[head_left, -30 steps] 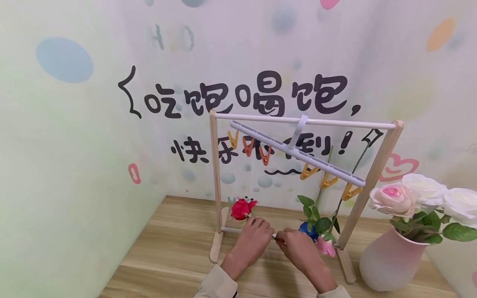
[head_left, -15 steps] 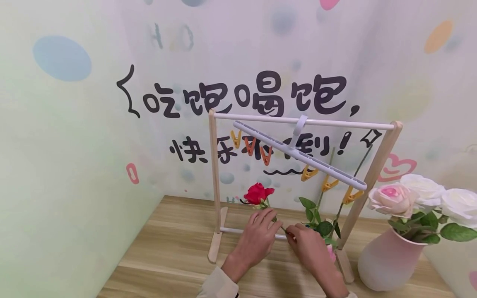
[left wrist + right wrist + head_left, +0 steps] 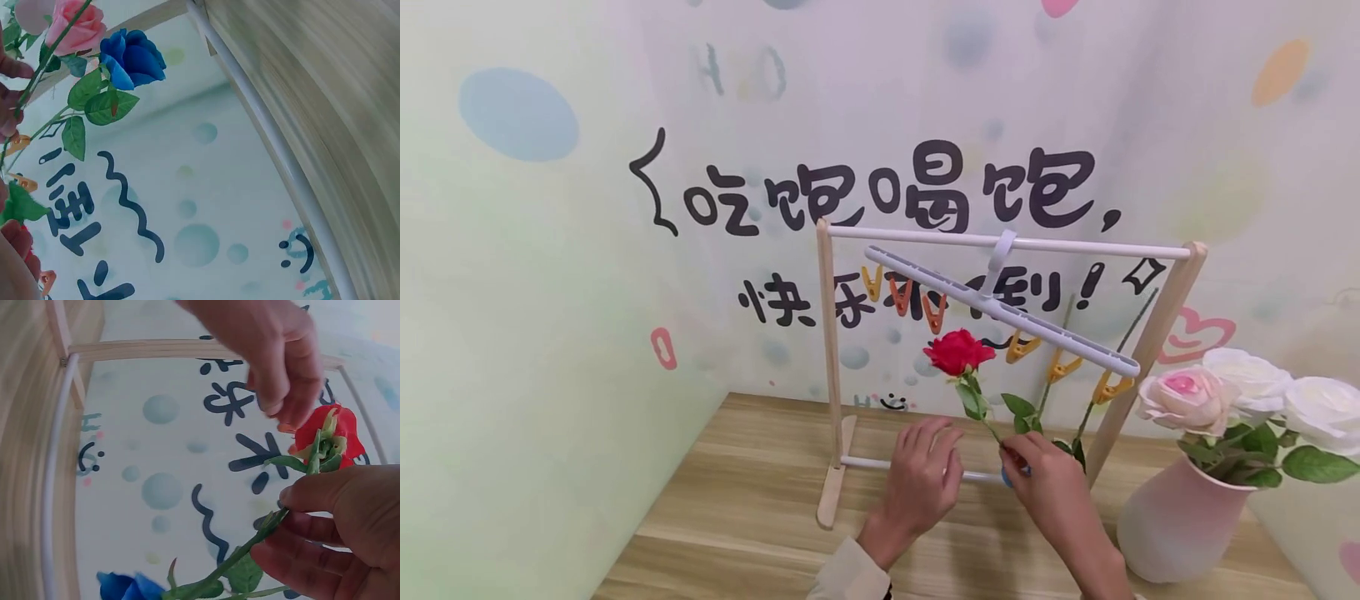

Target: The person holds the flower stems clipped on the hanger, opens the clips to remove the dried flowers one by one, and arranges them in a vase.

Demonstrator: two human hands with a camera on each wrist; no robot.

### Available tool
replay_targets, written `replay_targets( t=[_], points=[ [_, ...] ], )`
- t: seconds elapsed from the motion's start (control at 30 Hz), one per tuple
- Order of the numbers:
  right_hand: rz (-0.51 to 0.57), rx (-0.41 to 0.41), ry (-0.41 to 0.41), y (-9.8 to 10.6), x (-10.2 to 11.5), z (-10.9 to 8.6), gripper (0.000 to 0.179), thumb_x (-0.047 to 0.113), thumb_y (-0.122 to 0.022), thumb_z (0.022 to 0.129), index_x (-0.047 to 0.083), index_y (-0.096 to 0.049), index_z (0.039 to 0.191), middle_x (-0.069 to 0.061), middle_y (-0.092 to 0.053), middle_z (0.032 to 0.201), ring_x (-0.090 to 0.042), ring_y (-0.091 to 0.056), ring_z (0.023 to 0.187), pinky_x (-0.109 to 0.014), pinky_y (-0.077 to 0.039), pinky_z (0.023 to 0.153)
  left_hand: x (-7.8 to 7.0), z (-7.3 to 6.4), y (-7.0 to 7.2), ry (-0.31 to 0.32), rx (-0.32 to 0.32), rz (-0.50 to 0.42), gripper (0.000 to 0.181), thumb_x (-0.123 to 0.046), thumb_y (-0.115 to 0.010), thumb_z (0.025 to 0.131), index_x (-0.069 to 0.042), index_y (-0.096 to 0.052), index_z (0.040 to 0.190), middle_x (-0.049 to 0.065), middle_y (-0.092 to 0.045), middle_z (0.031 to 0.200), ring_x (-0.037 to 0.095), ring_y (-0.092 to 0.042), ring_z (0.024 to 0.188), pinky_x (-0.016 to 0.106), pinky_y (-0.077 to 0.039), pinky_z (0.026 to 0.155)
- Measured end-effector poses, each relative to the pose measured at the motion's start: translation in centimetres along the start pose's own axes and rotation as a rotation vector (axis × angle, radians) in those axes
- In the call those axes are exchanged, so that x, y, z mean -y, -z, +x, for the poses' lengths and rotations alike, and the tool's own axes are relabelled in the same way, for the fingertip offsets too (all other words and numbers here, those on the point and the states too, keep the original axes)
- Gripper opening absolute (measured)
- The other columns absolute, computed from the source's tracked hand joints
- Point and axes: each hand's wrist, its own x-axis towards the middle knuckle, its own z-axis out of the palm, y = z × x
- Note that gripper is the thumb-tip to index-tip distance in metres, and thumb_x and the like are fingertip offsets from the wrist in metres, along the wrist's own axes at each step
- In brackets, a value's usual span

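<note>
My right hand (image 3: 1052, 479) pinches the stem of a red rose (image 3: 958, 352), whose bloom points up and to the left, below the tilted hanger (image 3: 1000, 310). Just left of that stem, my left hand (image 3: 921, 471) is apart from it, fingers loosely bent and holding nothing. In the right wrist view, thumb and fingers of the right hand (image 3: 337, 531) meet at the stem under the bloom. A blue rose (image 3: 132, 59) and a pink rose (image 3: 78, 28) hang head down in the left wrist view. Yellow clips (image 3: 1063, 367) grip their stems; in the head view my right hand mostly hides the blooms.
The hanger's hook sits on the white top bar (image 3: 1090, 247) of a wooden stand (image 3: 829, 342). Orange clips (image 3: 901, 297) dangle at its raised left end. A pink-white vase (image 3: 1180, 517) with pale roses stands at the right. A lettered wall is behind the table (image 3: 700, 500).
The red rose has risen and moved right. My left hand has let go of it and stands apart, while my right hand has shifted right, still pinching the stem.
</note>
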Motion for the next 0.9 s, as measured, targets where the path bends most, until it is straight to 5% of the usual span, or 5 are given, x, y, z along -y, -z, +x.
replay_targets(
  t=[0.27,0.57,0.73,0.9],
  points=[
    [0.026,-0.124,-0.011,2.7,0.0,1.0,0.025,-0.005,-0.083,0.071,0.001,-0.074,0.093,-0.01,-0.07,0.082,-0.018,-0.068,0.065,-0.031,-0.056,0.053,-1.1,0.2,-1.7,0.257,0.127,-0.185,0.023,-0.013,-0.06,0.093,-0.009,-0.064,0.115,0.006,-0.064,0.115,0.019,-0.061,0.108,0.037,-0.051,0.089],
    [0.062,-0.324,-0.045,6.4,-1.4,2.2,0.025,-0.011,-0.076,0.074,-0.004,-0.073,0.099,-0.014,-0.068,0.081,-0.016,-0.064,0.068,0.002,-0.041,0.066,-2.1,0.8,-3.9,0.697,0.36,-0.551,0.04,-0.026,-0.054,0.101,-0.015,-0.051,0.139,0.002,-0.055,0.133,0.019,-0.055,0.118,0.036,-0.048,0.095],
    [0.041,-0.407,-0.06,8.8,-2.1,2.7,0.025,-0.009,-0.073,0.077,-0.005,-0.073,0.101,-0.019,-0.069,0.086,0.022,-0.047,0.085,0.005,-0.036,0.073,-2.3,1.1,-5.3,0.758,0.388,-0.593,0.046,-0.029,-0.056,0.1,-0.016,-0.046,0.143,0.002,-0.051,0.139,0.021,-0.053,0.121,0.037,-0.047,0.097],
    [-0.005,-0.454,-0.091,10.8,-2.6,3.0,0.024,-0.006,-0.073,0.081,-0.008,-0.071,0.105,-0.026,-0.068,0.091,0.034,-0.036,0.094,0.006,-0.031,0.077,-2.6,1.7,-6.2,0.755,0.403,-0.591,0.053,-0.034,-0.058,0.099,-0.019,-0.042,0.147,0.002,-0.046,0.144,0.02,-0.052,0.124,0.037,-0.047,0.098]
  ],
)
